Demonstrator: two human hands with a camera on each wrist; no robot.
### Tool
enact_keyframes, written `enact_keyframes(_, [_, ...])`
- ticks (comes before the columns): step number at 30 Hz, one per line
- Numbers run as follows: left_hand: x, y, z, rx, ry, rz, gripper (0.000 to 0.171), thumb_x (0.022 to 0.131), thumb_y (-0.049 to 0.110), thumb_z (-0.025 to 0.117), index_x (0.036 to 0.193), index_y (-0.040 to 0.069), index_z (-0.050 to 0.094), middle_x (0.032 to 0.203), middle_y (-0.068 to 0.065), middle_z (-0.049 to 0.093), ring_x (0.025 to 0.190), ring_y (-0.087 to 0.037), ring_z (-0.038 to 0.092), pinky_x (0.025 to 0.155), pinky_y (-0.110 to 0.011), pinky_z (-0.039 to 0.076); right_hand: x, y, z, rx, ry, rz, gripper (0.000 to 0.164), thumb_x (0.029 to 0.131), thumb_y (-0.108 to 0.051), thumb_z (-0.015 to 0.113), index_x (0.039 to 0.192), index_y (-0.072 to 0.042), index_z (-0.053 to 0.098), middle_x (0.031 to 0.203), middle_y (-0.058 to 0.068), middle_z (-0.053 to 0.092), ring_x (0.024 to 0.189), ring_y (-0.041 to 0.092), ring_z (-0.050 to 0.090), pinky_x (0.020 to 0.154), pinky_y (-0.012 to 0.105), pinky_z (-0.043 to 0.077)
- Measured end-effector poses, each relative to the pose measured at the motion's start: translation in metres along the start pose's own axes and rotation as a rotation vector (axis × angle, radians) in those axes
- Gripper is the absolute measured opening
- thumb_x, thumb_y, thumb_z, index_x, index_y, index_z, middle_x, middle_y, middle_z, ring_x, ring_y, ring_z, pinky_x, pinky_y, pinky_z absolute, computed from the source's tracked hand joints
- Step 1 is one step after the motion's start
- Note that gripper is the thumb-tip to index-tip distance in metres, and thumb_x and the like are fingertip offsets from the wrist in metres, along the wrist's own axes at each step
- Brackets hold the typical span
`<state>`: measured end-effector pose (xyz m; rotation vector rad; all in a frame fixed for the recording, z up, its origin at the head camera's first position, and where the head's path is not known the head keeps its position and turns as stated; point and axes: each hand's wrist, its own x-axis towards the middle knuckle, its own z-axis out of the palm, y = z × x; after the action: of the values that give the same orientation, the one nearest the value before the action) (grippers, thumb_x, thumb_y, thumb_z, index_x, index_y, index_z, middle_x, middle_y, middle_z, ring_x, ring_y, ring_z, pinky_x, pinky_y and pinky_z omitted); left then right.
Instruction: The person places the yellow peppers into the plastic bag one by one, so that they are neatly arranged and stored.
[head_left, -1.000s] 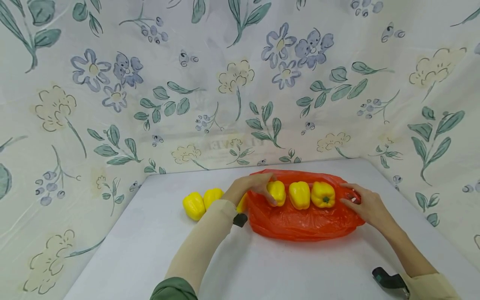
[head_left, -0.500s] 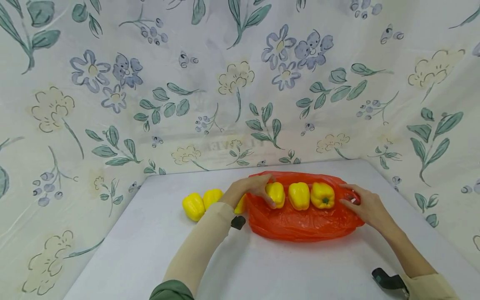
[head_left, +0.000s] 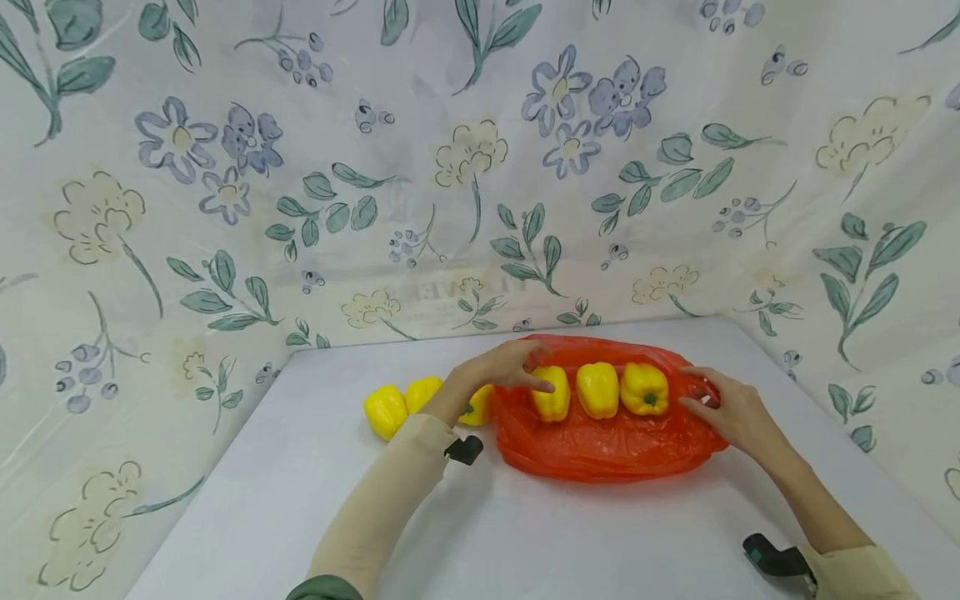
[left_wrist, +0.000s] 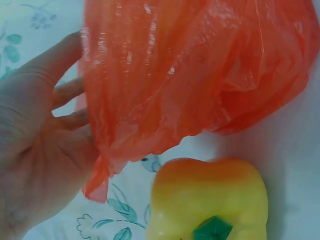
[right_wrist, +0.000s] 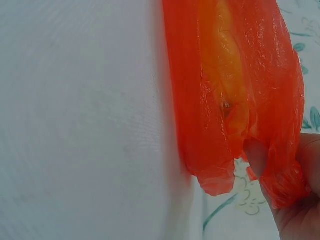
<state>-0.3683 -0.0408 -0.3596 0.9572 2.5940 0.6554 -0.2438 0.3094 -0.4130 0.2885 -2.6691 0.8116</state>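
Note:
An orange plastic bag (head_left: 600, 446) lies on the white table (head_left: 525, 542) with three yellow bell peppers (head_left: 597, 389) in a row at its mouth. My left hand (head_left: 506, 371) holds the bag's left edge next to the leftmost of those peppers (head_left: 551, 393); in the left wrist view the film (left_wrist: 200, 75) drapes between thumb and fingers of that hand (left_wrist: 35, 150). A loose pepper (left_wrist: 210, 195) lies just below it. My right hand (head_left: 731, 412) pinches the bag's right edge (right_wrist: 280, 185), and a pepper (right_wrist: 227, 75) shows through the film.
Three more yellow peppers lie on the table left of the bag: two side by side (head_left: 386, 411) (head_left: 422, 392) and one (head_left: 476, 406) against the bag's edge. A floral cloth (head_left: 225, 208) walls in the table at the back and both sides.
My left hand has lifted a little off the leftmost pepper and raised the bag's left edge, which uncovers more of the loose pepper beside the bag. The right hand stays put.

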Motion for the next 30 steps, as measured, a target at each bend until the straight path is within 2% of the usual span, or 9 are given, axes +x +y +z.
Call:
enact_keyframes(3, [-0.006,0.001,-0.003,-0.084,0.087,0.068,0.059,0.086,0.045,0.072,0.134,0.017,0.052,0.131,-0.003,0.06,0.118,-0.02,0.06,0.094,-0.031,0.055,0.0,0.001,0.0,-0.007,-0.004,0.004,0.049,0.089,-0.014,0.072,0.133,-0.005,0.054,0.102,0.022,0.067,0.079,0.024,0.061,0.059,0.019,0.054])
enact_keyframes(7, [-0.02,0.003,-0.007,-0.172,0.228,0.166,0.049,0.091,0.04,0.068,0.131,0.014,0.057,0.128,-0.005,0.064,0.115,-0.018,0.063,0.09,-0.029,0.057,0.0,0.001,0.001,-0.002,-0.019,0.027,0.049,0.089,-0.015,0.071,0.134,-0.005,0.054,0.105,0.023,0.067,0.081,0.025,0.062,0.061,0.026,0.058])
enact_keyframes(11, [-0.043,-0.001,-0.011,-0.218,0.351,0.239,0.037,0.093,0.033,0.068,0.124,0.015,0.062,0.121,-0.007,0.068,0.108,-0.017,0.066,0.087,-0.028,0.058,0.0,0.001,0.001,-0.002,-0.027,0.041,0.049,0.09,-0.016,0.07,0.135,-0.006,0.053,0.106,0.023,0.067,0.082,0.026,0.062,0.062,0.029,0.059])
enact_keyframes(14, [-0.067,-0.009,-0.017,-0.257,0.395,0.256,0.036,0.092,0.03,0.069,0.124,0.015,0.063,0.121,-0.01,0.068,0.108,-0.018,0.067,0.088,-0.03,0.058,0.001,0.001,0.001,-0.005,-0.022,0.037,0.049,0.09,-0.016,0.071,0.134,-0.006,0.054,0.104,0.022,0.067,0.082,0.025,0.061,0.062,0.027,0.058])
enact_keyframes(19, [-0.113,-0.035,-0.027,-0.255,0.475,0.218,0.036,0.092,0.027,0.069,0.124,0.013,0.062,0.123,-0.008,0.067,0.11,-0.021,0.066,0.091,-0.037,0.058,0.004,-0.001,-0.003,-0.001,-0.013,0.025,0.049,0.089,-0.015,0.071,0.134,-0.006,0.054,0.104,0.023,0.067,0.083,0.026,0.061,0.062,0.028,0.059])
enact_keyframes(24, [-0.153,-0.07,-0.032,-0.209,0.579,0.117,0.04,0.091,0.027,0.071,0.126,0.011,0.06,0.127,-0.007,0.063,0.118,-0.026,0.061,0.098,-0.045,0.053,0.004,-0.003,-0.005,-0.004,-0.02,0.037,0.05,0.09,-0.015,0.071,0.135,-0.005,0.053,0.104,0.023,0.066,0.082,0.026,0.059,0.06,0.023,0.056])
enact_keyframes(27, [-0.172,-0.09,-0.031,-0.173,0.626,0.032,0.044,0.089,0.028,0.073,0.128,0.011,0.059,0.13,-0.008,0.058,0.124,-0.029,0.055,0.103,-0.048,0.048,0.004,-0.003,-0.004,-0.005,-0.031,0.049,0.05,0.09,-0.017,0.071,0.135,-0.006,0.053,0.104,0.022,0.066,0.082,0.025,0.059,0.06,0.019,0.053])
enact_keyframes(30, [-0.184,-0.105,-0.027,-0.12,0.645,-0.026,0.048,0.087,0.027,0.075,0.129,0.01,0.058,0.132,-0.011,0.056,0.127,-0.031,0.051,0.105,-0.052,0.045,0.002,-0.002,-0.002,-0.005,-0.04,0.055,0.05,0.09,-0.017,0.07,0.135,-0.006,0.053,0.104,0.022,0.066,0.082,0.025,0.058,0.06,0.018,0.052])
